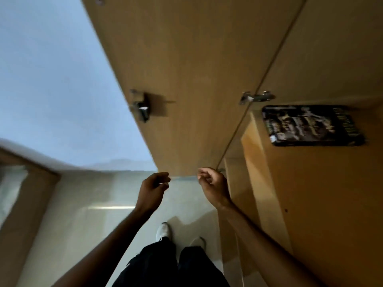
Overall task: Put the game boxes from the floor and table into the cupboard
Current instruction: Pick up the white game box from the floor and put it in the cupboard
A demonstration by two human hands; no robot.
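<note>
Empty hands at the open cupboard door

Both the left hand (154, 188) and right hand (211, 186) are loosely curled, holding nothing, at the door's (186, 79) lower edge; a game box (310, 125) lies inside the cupboard (310, 193), right of frame.

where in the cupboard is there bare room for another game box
Bare shelf lies in front of the dark game box, out to the front edge. The back is taken by that box. Both hands, left and right, are empty near the open door.

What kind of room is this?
Probably a room in a home, though it's hard to be sure. There is a wooden cupboard with its door open, a game box inside it, and a pale shiny floor.
</note>
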